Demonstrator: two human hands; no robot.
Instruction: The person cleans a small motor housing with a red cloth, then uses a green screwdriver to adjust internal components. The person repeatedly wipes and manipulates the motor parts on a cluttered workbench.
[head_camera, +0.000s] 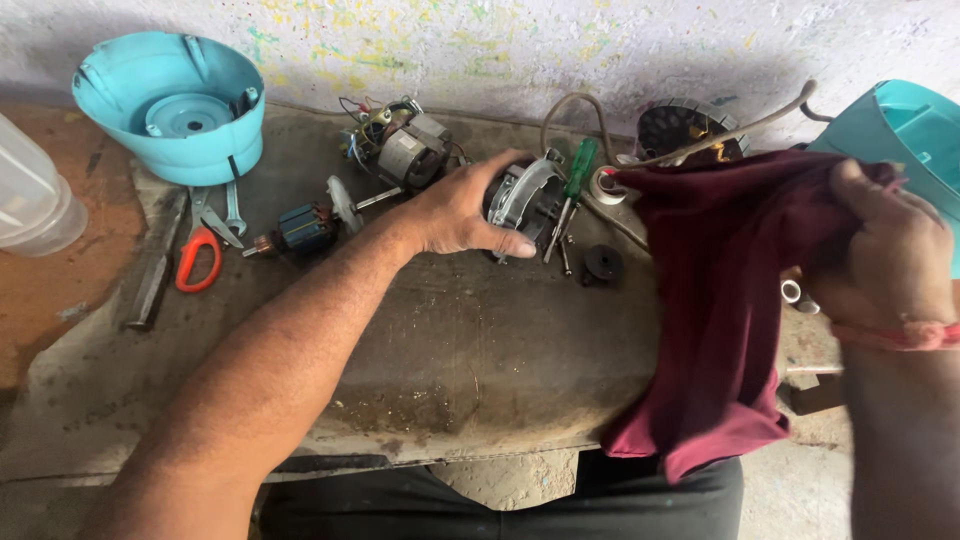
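My left hand (462, 208) reaches across the grimy workbench (480, 340) and closes around a round metal motor housing (528, 196) lying at the bench's middle back. My right hand (885, 250), a red thread band on its wrist, holds up a dark maroon cloth (720, 300) that hangs down over the bench's right edge. A green-handled screwdriver (572, 190) lies just right of the housing, with a small black round part (604, 262) below it.
A motor stator with wires (405, 148) and an armature with shaft (315, 225) lie to the left of my hand. Red-handled pliers (200, 255), a turquoise plastic shell (175, 105), a second turquoise shell (905, 130) and a clear container (30, 200) stand around.
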